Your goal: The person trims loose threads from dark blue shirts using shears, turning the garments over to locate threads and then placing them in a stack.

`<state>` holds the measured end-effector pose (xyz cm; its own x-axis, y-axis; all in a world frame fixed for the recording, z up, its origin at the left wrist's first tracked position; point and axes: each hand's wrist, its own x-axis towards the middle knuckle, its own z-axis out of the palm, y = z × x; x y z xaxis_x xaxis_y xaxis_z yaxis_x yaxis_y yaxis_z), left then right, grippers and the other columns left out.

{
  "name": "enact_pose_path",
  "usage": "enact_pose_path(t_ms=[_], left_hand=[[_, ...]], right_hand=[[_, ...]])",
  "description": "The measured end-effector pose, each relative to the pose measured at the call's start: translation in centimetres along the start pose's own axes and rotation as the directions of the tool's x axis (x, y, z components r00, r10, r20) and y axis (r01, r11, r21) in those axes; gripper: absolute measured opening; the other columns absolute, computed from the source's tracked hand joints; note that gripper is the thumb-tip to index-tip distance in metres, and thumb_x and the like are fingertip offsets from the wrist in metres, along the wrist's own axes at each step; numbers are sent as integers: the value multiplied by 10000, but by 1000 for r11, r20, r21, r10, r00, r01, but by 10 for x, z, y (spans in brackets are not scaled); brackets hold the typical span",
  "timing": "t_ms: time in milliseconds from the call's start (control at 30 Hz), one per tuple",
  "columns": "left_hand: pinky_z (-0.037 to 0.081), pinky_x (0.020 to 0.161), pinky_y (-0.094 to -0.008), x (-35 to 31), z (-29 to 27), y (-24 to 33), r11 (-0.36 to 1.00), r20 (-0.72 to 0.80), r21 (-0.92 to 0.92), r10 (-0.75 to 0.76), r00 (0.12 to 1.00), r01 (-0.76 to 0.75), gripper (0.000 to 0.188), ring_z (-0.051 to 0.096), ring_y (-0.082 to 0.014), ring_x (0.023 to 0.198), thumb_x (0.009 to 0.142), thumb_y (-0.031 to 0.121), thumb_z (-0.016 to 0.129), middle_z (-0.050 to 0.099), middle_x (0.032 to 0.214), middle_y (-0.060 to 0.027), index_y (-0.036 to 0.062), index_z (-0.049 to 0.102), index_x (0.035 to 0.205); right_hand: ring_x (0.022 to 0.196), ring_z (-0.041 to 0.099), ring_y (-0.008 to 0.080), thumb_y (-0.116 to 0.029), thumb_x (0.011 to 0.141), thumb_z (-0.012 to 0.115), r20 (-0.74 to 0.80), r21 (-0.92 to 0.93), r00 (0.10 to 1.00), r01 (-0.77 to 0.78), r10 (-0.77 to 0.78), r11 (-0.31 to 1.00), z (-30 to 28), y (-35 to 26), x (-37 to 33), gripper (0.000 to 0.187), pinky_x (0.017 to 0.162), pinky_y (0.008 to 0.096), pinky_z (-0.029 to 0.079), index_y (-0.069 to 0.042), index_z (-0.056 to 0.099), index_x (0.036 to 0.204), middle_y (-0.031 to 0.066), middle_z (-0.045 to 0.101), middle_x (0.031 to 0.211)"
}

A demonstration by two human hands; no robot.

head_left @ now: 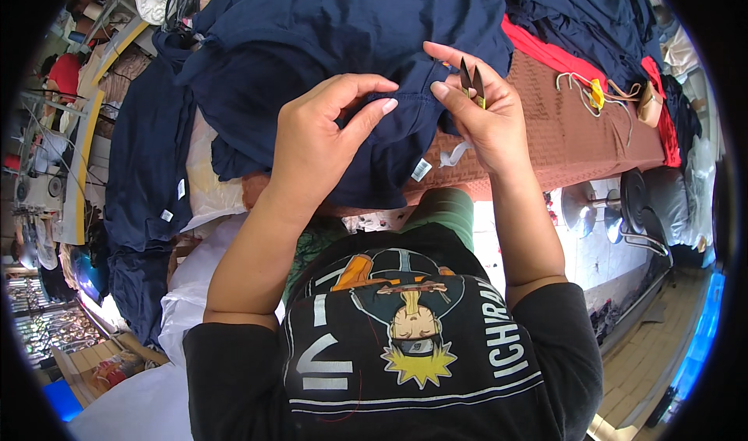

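A navy blue garment (335,24) is spread over the table in front of me, a seamed part of it raised between my hands. My left hand (315,129) pinches the edge of this part between thumb and forefinger. Thread snips (474,84) sit in my right hand (499,125), dark blades pointing up and yellowish handles mostly hidden by the palm. The right thumb presses at the fabric's seam while the forefinger stretches out behind it. Below the hands, a white label (421,169) hangs from the cloth.
A brown patterned cloth (545,133) covers the table. More navy garments lie at the far right (580,12) and hang at the left (148,145). Tangled cords with a yellow piece (597,94) rest on the right side. A round-seated stool (643,207) stands beyond.
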<state>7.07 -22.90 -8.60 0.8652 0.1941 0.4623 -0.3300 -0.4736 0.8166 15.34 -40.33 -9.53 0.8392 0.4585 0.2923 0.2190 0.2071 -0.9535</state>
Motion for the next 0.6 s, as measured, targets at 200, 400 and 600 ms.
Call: enact_pose_path(t_ms=[200, 400, 600], left_hand=[[485, 576, -232, 8, -8, -8, 931, -25, 214, 309, 951, -297, 89, 650, -110, 680, 827, 88, 707, 694, 835, -72, 23, 688, 885], [465, 508, -212, 6, -8, 9, 996, 56, -14, -83, 995, 83, 150, 664, -113, 587, 894, 153, 654, 675, 724, -66, 2, 656, 905], [475, 506, -211, 8, -12, 8, 992, 76, -72, -100, 992, 105, 174, 685, -129, 616, 909, 171, 643, 675, 727, -70, 0, 636, 939]], right_hand=[[569, 376, -30, 4, 854, 644, -12, -121, 1000, -6, 5, 993, 3, 3, 1, 346, 531, 141, 308, -57, 630, 1194, -106, 507, 685], [594, 473, 23, -67, 847, 662, 68, -278, 980, -160, 185, 947, -1, -4, 1, 290, 570, 197, 407, -86, 645, 1137, -42, 567, 698], [719, 598, 209, -176, 792, 732, 226, -535, 948, 313, -224, 784, -10, -23, 1, 289, 672, 312, 480, -53, 636, 1036, 79, 591, 838]])
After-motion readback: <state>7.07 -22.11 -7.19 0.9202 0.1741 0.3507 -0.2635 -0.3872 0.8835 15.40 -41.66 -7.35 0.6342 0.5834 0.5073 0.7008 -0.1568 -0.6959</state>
